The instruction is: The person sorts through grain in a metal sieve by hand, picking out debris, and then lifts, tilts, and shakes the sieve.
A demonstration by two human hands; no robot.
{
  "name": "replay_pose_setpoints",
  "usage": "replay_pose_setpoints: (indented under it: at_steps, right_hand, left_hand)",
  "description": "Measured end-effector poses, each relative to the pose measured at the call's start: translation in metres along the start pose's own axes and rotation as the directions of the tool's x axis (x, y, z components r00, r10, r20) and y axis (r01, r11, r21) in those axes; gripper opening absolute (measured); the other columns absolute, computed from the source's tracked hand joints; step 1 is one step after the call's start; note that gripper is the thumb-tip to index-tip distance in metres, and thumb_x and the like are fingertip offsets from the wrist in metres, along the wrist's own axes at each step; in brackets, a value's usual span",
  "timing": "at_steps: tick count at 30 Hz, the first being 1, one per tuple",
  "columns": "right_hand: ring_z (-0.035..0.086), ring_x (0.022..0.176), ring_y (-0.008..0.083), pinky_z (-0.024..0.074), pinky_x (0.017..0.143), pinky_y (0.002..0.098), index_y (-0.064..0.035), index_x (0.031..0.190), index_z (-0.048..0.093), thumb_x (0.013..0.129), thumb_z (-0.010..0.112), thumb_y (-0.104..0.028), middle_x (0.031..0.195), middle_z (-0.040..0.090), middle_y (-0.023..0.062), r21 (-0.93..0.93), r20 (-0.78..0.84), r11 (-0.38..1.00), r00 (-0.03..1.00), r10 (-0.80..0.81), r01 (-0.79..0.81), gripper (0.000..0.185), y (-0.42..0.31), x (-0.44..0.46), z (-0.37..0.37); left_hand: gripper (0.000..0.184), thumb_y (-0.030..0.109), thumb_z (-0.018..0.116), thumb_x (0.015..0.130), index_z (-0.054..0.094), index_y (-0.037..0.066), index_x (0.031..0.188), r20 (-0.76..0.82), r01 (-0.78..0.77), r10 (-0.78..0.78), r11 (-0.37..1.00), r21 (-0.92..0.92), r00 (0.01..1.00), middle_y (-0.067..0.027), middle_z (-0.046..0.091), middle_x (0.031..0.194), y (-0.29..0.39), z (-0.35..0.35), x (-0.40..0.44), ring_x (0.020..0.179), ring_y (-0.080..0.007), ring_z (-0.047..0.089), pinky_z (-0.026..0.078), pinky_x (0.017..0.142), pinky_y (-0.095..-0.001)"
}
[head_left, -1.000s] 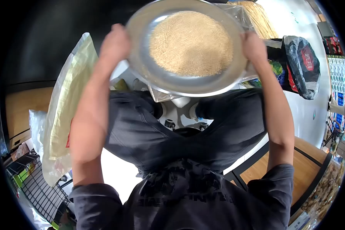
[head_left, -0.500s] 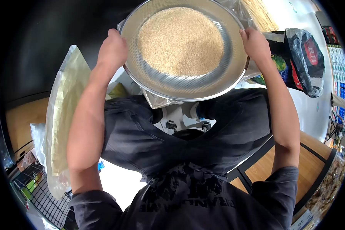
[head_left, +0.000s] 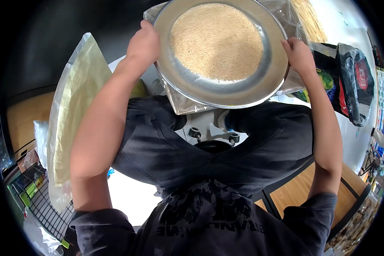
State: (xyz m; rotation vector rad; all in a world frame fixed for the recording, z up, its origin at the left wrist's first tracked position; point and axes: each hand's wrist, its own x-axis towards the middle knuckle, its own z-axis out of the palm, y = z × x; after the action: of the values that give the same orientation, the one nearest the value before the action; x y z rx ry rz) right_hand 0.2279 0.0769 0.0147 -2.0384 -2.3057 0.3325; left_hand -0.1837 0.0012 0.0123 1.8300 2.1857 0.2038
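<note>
A wide, round metal sieve is held out in front of me above my knees, with a broad bed of pale tan grains in it. My left hand grips its rim on the left side. On the opposite side, my right hand is closed on the rim, thumb on top. Beneath the sieve, a clear plastic bag shows past the rim; what it contains is mostly hidden.
On the left stands a tall yellowish plastic sack near a black wire basket. To the right lies a black and red printed bag. Thin pale sticks or strands are at the upper right. Wheeled stool casters show between my legs.
The sieve and both hands have shifted to the right in view and the sieve slightly up. More of the clear bag shows beneath it. The grains stay spread in the sieve.
</note>
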Motion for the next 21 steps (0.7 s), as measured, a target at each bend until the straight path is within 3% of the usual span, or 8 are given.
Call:
replay_pose_setpoints:
  at_steps: [4, 7, 11, 13, 15, 17, 19, 21]
  right_hand:
    - [0.066, 0.088, 0.0441, 0.0499, 0.079, 0.0476, 0.0049, 0.095, 0.065, 0.099, 0.058, -0.041, 0.087, 0.067, 0.0278, 0.051, 0.041, 0.999, 0.999, -0.011, 0.009, 0.046, 0.002, 0.004, 0.000]
    - [0.066, 0.081, 0.0417, 0.0500, 0.076, 0.0457, 0.0059, 0.095, 0.064, 0.099, 0.059, -0.039, 0.083, 0.066, 0.0259, 0.047, 0.048, 0.998, 0.998, -0.044, 0.042, 0.045, 0.006, 0.007, 0.004]
    - [0.061, 0.068, 0.0331, 0.0494, 0.070, 0.0432, 0.0057, 0.096, 0.061, 0.099, 0.061, -0.035, 0.075, 0.063, 0.0198, 0.127, 0.119, 0.992, 0.992, -0.043, 0.028, 0.041, 0.007, 0.008, -0.002]
    - [0.069, 0.085, 0.0390, 0.0529, 0.080, 0.0430, 0.0015, 0.105, 0.065, 0.097, 0.062, -0.038, 0.089, 0.071, 0.0217, 0.127, 0.185, 0.988, 0.981, 0.062, -0.086, 0.041, 0.004, 0.008, -0.003]
    - [0.068, 0.093, 0.0374, 0.0530, 0.083, 0.0425, -0.0014, 0.114, 0.064, 0.096, 0.065, -0.034, 0.101, 0.070, 0.0207, 0.067, 0.121, 0.998, 0.993, 0.001, -0.009, 0.038, 0.004, 0.008, 0.000]
    - [0.065, 0.103, 0.0381, 0.0528, 0.086, 0.0449, -0.0050, 0.122, 0.063, 0.094, 0.068, -0.028, 0.112, 0.066, 0.0202, -0.102, -0.204, 0.961, 0.940, -0.274, 0.258, 0.037, -0.012, 0.008, -0.004]
    - [0.063, 0.105, 0.0372, 0.0532, 0.087, 0.0453, -0.0089, 0.122, 0.065, 0.092, 0.070, -0.020, 0.117, 0.062, 0.0177, -0.081, -0.222, 0.944, 0.918, -0.330, 0.320, 0.032, -0.025, 0.016, -0.003]
    - [0.065, 0.096, 0.0313, 0.0543, 0.085, 0.0379, -0.0104, 0.123, 0.067, 0.093, 0.070, -0.015, 0.116, 0.064, 0.0152, 0.106, -0.123, 0.918, 0.921, -0.369, 0.382, 0.031, -0.044, 0.021, -0.001]
  left_hand:
    - [0.031, 0.004, 0.049, 0.092, 0.044, -0.015, 0.115, 0.069, 0.025, -0.028, 0.999, 0.045, 0.997, -0.0360, 0.067, 0.101, 0.003, -0.004, 0.000, 0.099, -0.0493, 0.067, 0.054, 0.089, -0.0517]
    - [0.039, 0.003, 0.048, 0.091, 0.045, -0.016, 0.125, 0.241, -0.026, -0.015, 0.986, 0.166, 0.970, -0.0351, 0.065, 0.115, 0.012, -0.015, -0.004, 0.103, -0.0473, 0.068, 0.055, 0.090, -0.0501]
    - [0.060, 0.014, 0.054, 0.097, 0.036, -0.005, 0.150, 0.409, -0.089, -0.081, 0.920, 0.381, 0.909, -0.0299, 0.039, 0.154, 0.059, -0.044, -0.039, 0.135, -0.0412, 0.050, 0.048, 0.104, -0.0461]
    - [0.066, 0.022, 0.057, 0.098, 0.033, -0.003, 0.154, 0.423, -0.411, 0.228, 0.813, 0.414, 0.877, -0.0279, 0.037, 0.156, 0.068, -0.035, -0.074, 0.142, -0.0402, 0.043, 0.042, 0.111, -0.0508]
    - [0.062, 0.021, 0.056, 0.097, 0.038, -0.001, 0.152, 0.441, -0.501, 0.341, 0.804, 0.320, 0.830, -0.0279, 0.042, 0.152, 0.100, -0.023, -0.110, 0.138, -0.0404, 0.046, 0.041, 0.110, -0.0514]
    - [0.056, 0.019, 0.054, 0.095, 0.047, 0.004, 0.148, 0.420, -0.663, 0.565, 0.738, 0.128, 0.710, -0.0281, 0.052, 0.144, 0.134, -0.009, -0.142, 0.132, -0.0408, 0.052, 0.039, 0.110, -0.0526]
    - [0.056, 0.021, 0.051, 0.097, 0.045, 0.011, 0.152, 0.361, -0.740, 0.679, 0.670, 0.049, 0.639, -0.0274, 0.045, 0.150, 0.153, 0.002, -0.164, 0.134, -0.0428, 0.050, 0.038, 0.112, -0.0545]
    - [0.056, 0.023, 0.050, 0.098, 0.044, 0.013, 0.152, 0.345, -0.737, 0.685, 0.675, 0.030, 0.641, -0.0263, 0.040, 0.154, 0.156, 0.011, -0.175, 0.134, -0.0444, 0.049, 0.038, 0.112, -0.0548]
